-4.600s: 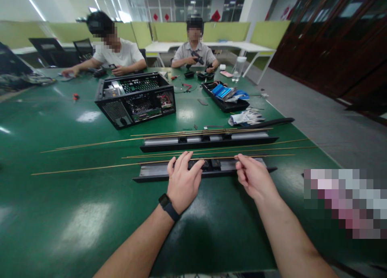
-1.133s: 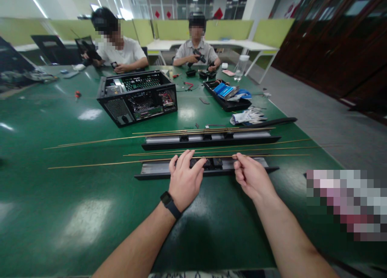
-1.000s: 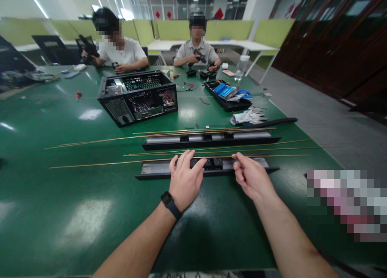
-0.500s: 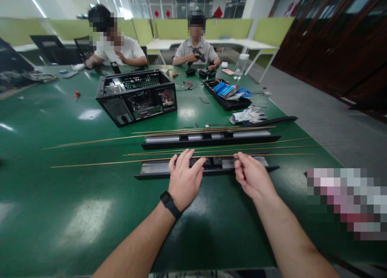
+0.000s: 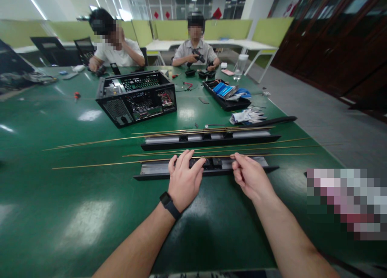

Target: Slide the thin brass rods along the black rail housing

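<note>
My left hand [image 5: 186, 177] lies over the near black channel [image 5: 157, 177] with its fingers spread. Under and beside its fingertips sit small black blocks [image 5: 215, 162], partly hidden, inside the channel's pale lining. To its right, my right hand [image 5: 252, 175] pinches a thin brass-coloured rod [image 5: 99, 164] between thumb and forefinger, just above the channel. This rod runs lengthwise past both hands. Other such thin rods [image 5: 287, 141] lie just behind it. A second black channel [image 5: 211, 143], also holding black blocks and topped by several rods, lies parallel farther back.
A black computer case [image 5: 136, 100] stands open on the green table [image 5: 60, 205]. Farther right are a black tray [image 5: 229, 105] with blue items and white gloves [image 5: 248, 115]. Two people sit across the table, near a clear bottle [image 5: 241, 67].
My right hand has shifted slightly left along the rod, still pinching it. My left hand stays in place. Across the table, the person at left has raised a hand to their head.
</note>
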Demonstrator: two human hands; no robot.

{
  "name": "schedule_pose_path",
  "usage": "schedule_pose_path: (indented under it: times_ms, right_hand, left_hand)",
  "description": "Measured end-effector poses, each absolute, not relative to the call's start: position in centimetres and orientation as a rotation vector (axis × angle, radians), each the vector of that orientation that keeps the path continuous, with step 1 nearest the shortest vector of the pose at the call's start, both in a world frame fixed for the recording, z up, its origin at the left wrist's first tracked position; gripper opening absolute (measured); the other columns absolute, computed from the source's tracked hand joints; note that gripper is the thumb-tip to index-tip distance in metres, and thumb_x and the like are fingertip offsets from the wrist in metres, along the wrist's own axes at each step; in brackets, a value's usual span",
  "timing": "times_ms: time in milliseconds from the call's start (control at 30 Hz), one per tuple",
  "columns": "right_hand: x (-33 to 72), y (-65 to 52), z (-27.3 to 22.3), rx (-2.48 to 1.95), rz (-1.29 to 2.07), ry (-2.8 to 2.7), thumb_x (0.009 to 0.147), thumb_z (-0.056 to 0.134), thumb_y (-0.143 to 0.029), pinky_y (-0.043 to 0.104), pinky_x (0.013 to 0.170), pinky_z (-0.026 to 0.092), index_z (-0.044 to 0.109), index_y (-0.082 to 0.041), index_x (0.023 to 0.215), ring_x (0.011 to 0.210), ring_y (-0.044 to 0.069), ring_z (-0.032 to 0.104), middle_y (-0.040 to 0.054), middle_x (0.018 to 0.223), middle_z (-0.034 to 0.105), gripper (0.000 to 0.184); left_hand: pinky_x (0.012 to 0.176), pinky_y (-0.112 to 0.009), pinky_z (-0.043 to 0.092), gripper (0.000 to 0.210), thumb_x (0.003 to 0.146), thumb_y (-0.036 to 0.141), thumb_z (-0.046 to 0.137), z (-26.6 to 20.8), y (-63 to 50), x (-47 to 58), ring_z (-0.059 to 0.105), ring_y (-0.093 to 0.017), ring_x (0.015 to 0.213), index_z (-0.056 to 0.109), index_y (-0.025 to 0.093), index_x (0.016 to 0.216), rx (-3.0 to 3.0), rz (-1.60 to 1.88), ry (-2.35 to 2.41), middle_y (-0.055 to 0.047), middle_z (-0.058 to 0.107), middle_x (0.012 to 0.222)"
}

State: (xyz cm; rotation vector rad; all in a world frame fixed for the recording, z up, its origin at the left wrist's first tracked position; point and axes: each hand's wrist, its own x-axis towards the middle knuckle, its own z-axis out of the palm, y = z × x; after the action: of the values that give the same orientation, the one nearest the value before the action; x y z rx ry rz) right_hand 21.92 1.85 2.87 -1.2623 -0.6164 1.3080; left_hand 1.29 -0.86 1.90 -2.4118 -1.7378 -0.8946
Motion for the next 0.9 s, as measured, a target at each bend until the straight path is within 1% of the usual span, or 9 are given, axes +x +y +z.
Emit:
schedule_pose_path:
  times_ms: [100,267,433,567,733,900]
  right_hand:
    - [22.00,1.84,2.97,-1.253,1.286,-0.569,0.083,0.072,-0.034,0.015,0.022,0.021,0.061,-0.016,0.086,0.028,0.005,0.037,-0.0042,0.055,0.056,0.021]
    - [22.03,1.74,3.07,-1.269,1.274,-0.560,0.084,0.070,-0.034,0.015,0.022,0.020,0.060,-0.016,0.086,0.027,0.005,0.037,-0.0033,0.056,0.057,0.020]
    - [21.97,1.67,2.96,-1.282,1.306,-0.635,0.081,0.074,-0.040,0.015,0.023,0.019,0.064,-0.015,0.090,0.027,0.005,0.037,-0.0030,0.057,0.058,0.029]
    - [21.86,1.67,2.85,-1.288,1.314,-0.680,0.077,0.078,-0.043,0.015,0.023,0.018,0.065,-0.014,0.090,0.027,0.004,0.037,-0.0034,0.057,0.058,0.034]
    - [21.79,1.62,2.95,-1.286,1.299,-0.631,0.080,0.075,-0.039,0.015,0.023,0.019,0.063,-0.015,0.087,0.028,0.005,0.037,-0.0039,0.057,0.057,0.028]
    - [21.82,1.61,3.15,-1.279,1.271,-0.566,0.083,0.073,-0.034,0.015,0.023,0.021,0.060,-0.017,0.085,0.028,0.005,0.037,-0.0040,0.056,0.056,0.022]
  left_hand:
    - [0.116,-0.054,0.020,0.030,0.096,0.027,0.053,1.87,-0.84,1.23,0.039,-0.025,0.142,0.062,0.036,0.124,-2.414,-0.892,-1.738,-0.008,0.052,0.145]
    - [0.116,-0.054,0.021,0.031,0.096,0.027,0.054,1.86,-0.86,1.25,0.040,-0.026,0.142,0.063,0.035,0.124,-2.408,-0.908,-1.738,-0.009,0.052,0.144]
    - [0.116,-0.055,0.021,0.031,0.096,0.026,0.054,1.93,-0.88,1.32,0.040,-0.026,0.141,0.063,0.035,0.124,-2.404,-0.919,-1.741,-0.009,0.053,0.143]
    - [0.116,-0.054,0.021,0.031,0.096,0.027,0.053,1.98,-0.86,1.35,0.040,-0.026,0.141,0.063,0.035,0.124,-2.406,-0.913,-1.745,-0.009,0.053,0.144]
    - [0.116,-0.053,0.021,0.030,0.096,0.028,0.053,2.12,-0.90,1.35,0.041,-0.025,0.140,0.064,0.036,0.123,-2.407,-0.909,-1.749,-0.007,0.053,0.144]
    - [0.116,-0.053,0.022,0.030,0.096,0.027,0.053,2.26,-0.94,1.31,0.041,-0.026,0.140,0.064,0.036,0.122,-2.410,-0.906,-1.747,-0.008,0.053,0.144]
